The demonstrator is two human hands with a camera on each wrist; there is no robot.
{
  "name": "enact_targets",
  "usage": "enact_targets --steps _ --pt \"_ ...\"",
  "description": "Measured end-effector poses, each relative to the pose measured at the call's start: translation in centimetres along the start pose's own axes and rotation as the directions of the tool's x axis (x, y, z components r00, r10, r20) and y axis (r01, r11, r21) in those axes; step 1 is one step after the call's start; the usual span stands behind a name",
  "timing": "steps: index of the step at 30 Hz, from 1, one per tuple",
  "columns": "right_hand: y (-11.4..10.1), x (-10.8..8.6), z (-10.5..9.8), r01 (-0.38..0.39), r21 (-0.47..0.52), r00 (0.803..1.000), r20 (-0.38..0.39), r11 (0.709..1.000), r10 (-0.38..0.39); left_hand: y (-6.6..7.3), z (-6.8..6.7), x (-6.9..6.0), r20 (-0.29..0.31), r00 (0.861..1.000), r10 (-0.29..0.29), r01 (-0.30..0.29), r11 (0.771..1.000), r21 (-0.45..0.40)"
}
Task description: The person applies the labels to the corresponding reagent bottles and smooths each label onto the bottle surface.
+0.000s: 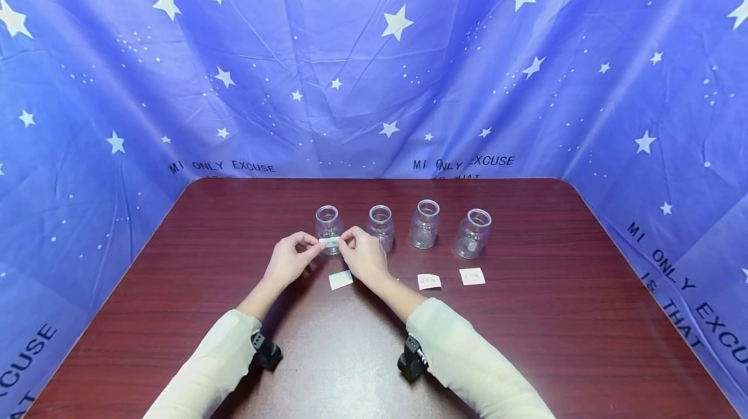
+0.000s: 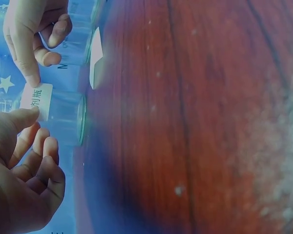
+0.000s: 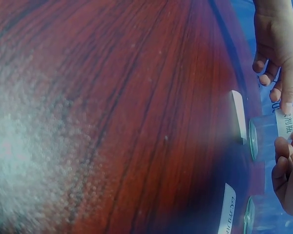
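Table (image 1: 345,354), upright jar (image 1: 328,228), label (image 1: 330,243), long axis sideways

Landmark: leftmost jar (image 1: 328,221). Left of it, beyond left hand (image 1: 289,258): broad free tabletop (image 1: 228,230), easy passage. Behind it: open strip of tabletop, then starry curtain (image 1: 327,81) as barrier. Above it: clear approach to mouth. In front of it: label (image 1: 330,242) plus both hands block way; low paper slip (image 1: 341,280) nearer person. Right of it: right hand (image 1: 363,258) crowds gap before second jar (image 1: 380,216); farther right, third jar (image 1: 424,227) and fourth jar (image 1: 473,237), passable gap between.
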State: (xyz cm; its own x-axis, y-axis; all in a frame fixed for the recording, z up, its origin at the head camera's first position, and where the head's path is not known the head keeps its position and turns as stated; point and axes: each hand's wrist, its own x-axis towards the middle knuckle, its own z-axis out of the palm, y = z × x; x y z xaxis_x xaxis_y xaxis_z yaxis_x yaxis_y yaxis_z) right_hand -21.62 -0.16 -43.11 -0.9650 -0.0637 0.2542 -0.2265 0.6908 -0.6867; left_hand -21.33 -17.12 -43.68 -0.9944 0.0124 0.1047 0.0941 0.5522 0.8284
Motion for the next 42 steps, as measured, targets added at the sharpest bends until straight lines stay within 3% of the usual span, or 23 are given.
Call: enact_targets --steps 12,18,26,30,35,42 --pt "0.14 0.03 -0.1 -0.045 0.033 0.998 0.039 0.998 0.043 -0.21 -0.07 0.07 0.013 1.0 -0.006 0.007 0.998 -0.055" --pt "-0.15 0.39 -0.14 -0.053 0.066 0.994 0.1 0.996 0.046 -0.32 -0.1 0.16 0.019 1.0 0.001 0.001 0.998 -0.063" --pt "-0.14 0.6 0.29 -0.066 0.089 0.988 0.148 0.994 0.052 -0.4 -0.17 0.28 -0.019 0.999 -0.029 0.029 1.0 -0.001" --pt "-0.03 0.55 0.34 -0.074 0.078 0.985 0.162 0.994 0.06 -0.6 -0.2 0.38 -0.014 1.0 -0.005 0.004 1.0 -0.024" --pt "0.25 0.63 0.17 -0.047 0.087 0.989 0.147 0.995 0.033 -0.63 -0.23 0.54 0.034 0.999 0.041 -0.039 0.998 -0.057" --pt "0.46 0.62 -0.05 -0.025 0.096 0.99 0.14 0.995 0.011 -0.52 -0.12 0.59 0.035 0.999 0.037 -0.036 0.999 -0.029"
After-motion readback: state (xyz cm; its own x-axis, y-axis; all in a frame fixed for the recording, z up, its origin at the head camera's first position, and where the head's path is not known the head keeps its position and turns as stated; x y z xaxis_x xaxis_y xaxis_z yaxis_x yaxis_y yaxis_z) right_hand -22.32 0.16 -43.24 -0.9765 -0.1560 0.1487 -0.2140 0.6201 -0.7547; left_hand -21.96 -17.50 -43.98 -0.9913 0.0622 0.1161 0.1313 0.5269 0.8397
